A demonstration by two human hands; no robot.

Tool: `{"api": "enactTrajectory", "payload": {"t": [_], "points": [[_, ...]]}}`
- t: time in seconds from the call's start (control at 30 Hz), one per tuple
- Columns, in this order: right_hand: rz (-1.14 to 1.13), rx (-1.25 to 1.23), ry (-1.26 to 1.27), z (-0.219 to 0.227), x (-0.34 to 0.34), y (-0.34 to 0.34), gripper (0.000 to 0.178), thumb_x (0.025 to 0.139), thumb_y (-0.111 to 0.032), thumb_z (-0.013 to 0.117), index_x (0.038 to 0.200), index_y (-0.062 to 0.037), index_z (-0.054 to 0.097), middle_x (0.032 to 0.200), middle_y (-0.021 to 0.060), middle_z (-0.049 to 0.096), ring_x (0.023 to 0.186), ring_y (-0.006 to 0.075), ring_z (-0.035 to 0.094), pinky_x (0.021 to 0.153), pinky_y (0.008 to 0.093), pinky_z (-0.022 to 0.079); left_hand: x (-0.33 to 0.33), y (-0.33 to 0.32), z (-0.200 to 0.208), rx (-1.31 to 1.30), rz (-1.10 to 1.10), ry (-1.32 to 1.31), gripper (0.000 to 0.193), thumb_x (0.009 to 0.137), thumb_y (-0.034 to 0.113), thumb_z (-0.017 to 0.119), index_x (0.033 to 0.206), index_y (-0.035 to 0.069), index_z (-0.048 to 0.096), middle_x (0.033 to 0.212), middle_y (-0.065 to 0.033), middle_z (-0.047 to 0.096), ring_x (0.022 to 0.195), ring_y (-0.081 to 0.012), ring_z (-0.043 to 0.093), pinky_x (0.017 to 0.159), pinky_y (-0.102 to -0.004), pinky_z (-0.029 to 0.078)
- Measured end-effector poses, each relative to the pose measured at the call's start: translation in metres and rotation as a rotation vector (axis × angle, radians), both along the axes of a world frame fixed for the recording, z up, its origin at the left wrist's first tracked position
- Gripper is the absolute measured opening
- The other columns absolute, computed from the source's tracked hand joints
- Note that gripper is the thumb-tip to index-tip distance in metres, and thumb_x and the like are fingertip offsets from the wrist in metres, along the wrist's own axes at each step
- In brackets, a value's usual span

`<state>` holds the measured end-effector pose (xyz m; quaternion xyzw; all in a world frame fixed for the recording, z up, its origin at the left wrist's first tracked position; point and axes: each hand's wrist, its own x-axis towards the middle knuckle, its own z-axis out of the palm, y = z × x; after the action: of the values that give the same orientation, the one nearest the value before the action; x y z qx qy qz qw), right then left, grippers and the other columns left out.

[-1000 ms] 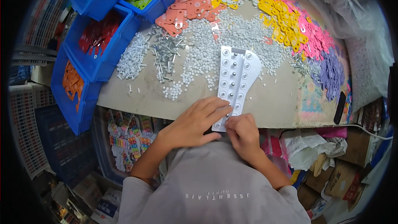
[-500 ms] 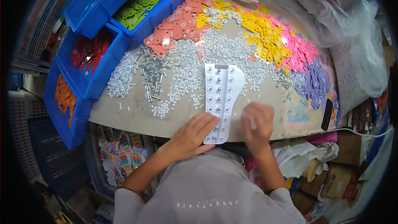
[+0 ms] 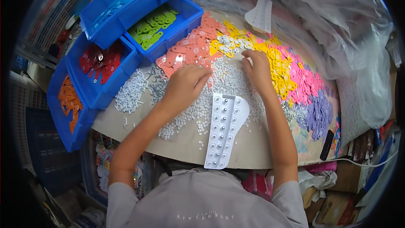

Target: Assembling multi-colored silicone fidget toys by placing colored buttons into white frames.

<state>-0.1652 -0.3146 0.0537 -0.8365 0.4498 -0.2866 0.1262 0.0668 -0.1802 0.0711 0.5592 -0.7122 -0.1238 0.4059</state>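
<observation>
Left hand (image 3: 185,85) curled loosely, fingertips down in the white pieces (image 3: 198,107) at the edge of the orange tags (image 3: 190,52); whether anything is pinched, cannot tell. Right hand (image 3: 257,69) likewise bent, fingers pressed into the yellow tags (image 3: 253,44) toward 12 o'clock, grip hidden under the knuckles. Between the forearms, at 6 o'clock from both hands, lies the white tray (image 3: 223,131), flat on the surface (image 3: 253,152), touched by neither hand. Long axis running from about 12 to 6 o'clock, tilted slightly clockwise; broad rounded end away from the body, narrow end hanging near the surface edge by the chest. Rows of round sockets face up, some seeming filled. Best done, probably, by picking single pieces with fingertips only, keeping wrists low, and steadying the tray before pressing anything in, since the near end sits close to the edge. Blue bins (image 3: 139,25) stacked at 10 o'clock, pink tags (image 3: 303,84) and purple tags (image 3: 318,114) at 3 o'clock.
</observation>
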Motion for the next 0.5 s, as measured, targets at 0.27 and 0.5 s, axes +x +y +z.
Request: {"api": "enactTrajectory", "payload": {"t": [0.27, 0.5], "points": [[-0.055, 0.133, 0.111, -0.021, 0.033, -0.041, 0.013, 0.086, -0.012, 0.069, 0.094, -0.0026, 0.067, 0.093, 0.0186, 0.069, 0.088, 0.0372, 0.066, 0.077, 0.0465, 0.052, -0.012, -0.143, -0.035, 0.093, -0.046, -0.118, 0.016, 0.085, 0.015, 0.071, 0.097, 0.005, 0.075, 0.095, -0.0117, 0.070, 0.095, -0.0297, 0.067, 0.086, -0.0422, 0.052], [0.001, 0.021, 0.104, -0.027, 0.031, -0.040, 0.010, 0.085, -0.010, 0.068, 0.091, -0.0031, 0.065, 0.089, 0.0166, 0.067, 0.088, 0.0363, 0.063, 0.076, 0.0472, 0.052, -0.019, -0.152, -0.056, -0.106, -0.077, -0.237, 0.011, 0.079, 0.012, 0.073, 0.087, 0.006, 0.071, 0.090, -0.0076, 0.065, 0.098, -0.0272, 0.062, 0.086, -0.0406, 0.050]]}}
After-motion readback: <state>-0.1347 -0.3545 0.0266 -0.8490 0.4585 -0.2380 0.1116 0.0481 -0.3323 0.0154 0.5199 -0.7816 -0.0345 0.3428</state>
